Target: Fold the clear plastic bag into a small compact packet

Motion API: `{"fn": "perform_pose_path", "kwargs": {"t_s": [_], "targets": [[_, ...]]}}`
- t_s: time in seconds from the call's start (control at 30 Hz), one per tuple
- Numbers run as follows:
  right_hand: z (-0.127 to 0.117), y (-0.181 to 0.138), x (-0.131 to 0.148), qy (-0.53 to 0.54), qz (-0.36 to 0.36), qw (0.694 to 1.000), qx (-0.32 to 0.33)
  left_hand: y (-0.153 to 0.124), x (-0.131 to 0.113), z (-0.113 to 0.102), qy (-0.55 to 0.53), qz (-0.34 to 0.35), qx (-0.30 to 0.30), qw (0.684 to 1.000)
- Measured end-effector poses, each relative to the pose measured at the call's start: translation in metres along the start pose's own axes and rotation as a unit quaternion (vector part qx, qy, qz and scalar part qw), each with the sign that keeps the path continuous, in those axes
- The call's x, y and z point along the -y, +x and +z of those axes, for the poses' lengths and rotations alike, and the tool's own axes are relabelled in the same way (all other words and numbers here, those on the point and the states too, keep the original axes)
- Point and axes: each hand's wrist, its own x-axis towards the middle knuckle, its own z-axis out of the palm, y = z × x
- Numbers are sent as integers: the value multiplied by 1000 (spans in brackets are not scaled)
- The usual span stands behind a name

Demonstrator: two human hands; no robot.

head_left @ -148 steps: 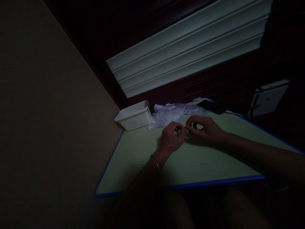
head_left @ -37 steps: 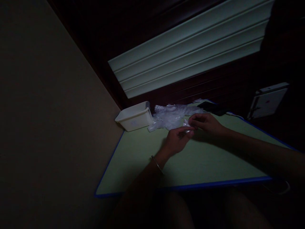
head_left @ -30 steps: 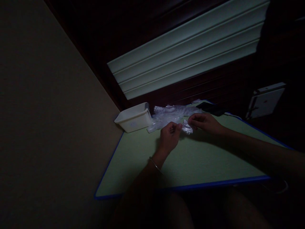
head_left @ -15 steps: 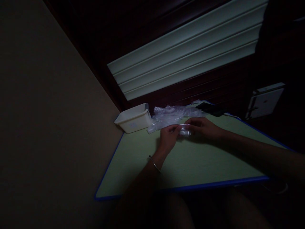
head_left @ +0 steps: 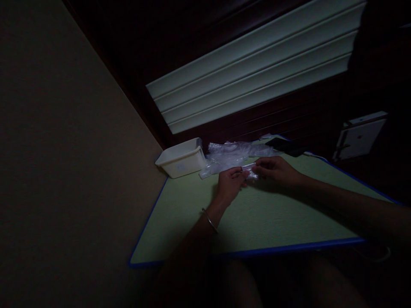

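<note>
Between my two hands is a small clear plastic bag (head_left: 253,174), its upper edge stretched and shiny. My left hand (head_left: 230,183) pinches the bag's left side between thumb and fingers; a thin bracelet circles that wrist. On the right side, my right hand (head_left: 276,170) grips the same edge with closed fingertips. Both hands are above the pale green table (head_left: 257,218). Just behind them lies a crumpled heap of clear plastic bags (head_left: 229,155). The dim light hides whether anything is inside the bag.
A white plastic bin (head_left: 183,161) stands at the table's back left corner, by the wall (head_left: 80,171). A dark flat object (head_left: 287,146) lies at the back right, with a pale cable near it. A white boxy object (head_left: 359,136) is beyond the table.
The bag's top edge now shows a wider shiny band, and my left fingers are spread a little more along it. Both hands have shifted slightly right in view, as has the whole scene.
</note>
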Motion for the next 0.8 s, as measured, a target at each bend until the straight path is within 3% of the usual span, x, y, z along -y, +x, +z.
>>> {"fn": "perform_pose_path", "kwargs": {"t_s": [0.57,0.8], "targets": [[2,-2,-2,38,-15,999,9,-1,-2,1,8,2,-8,1000],[0,-2,-1,43,27,999,5,-2,-4,1,12,4,0,1000]]}}
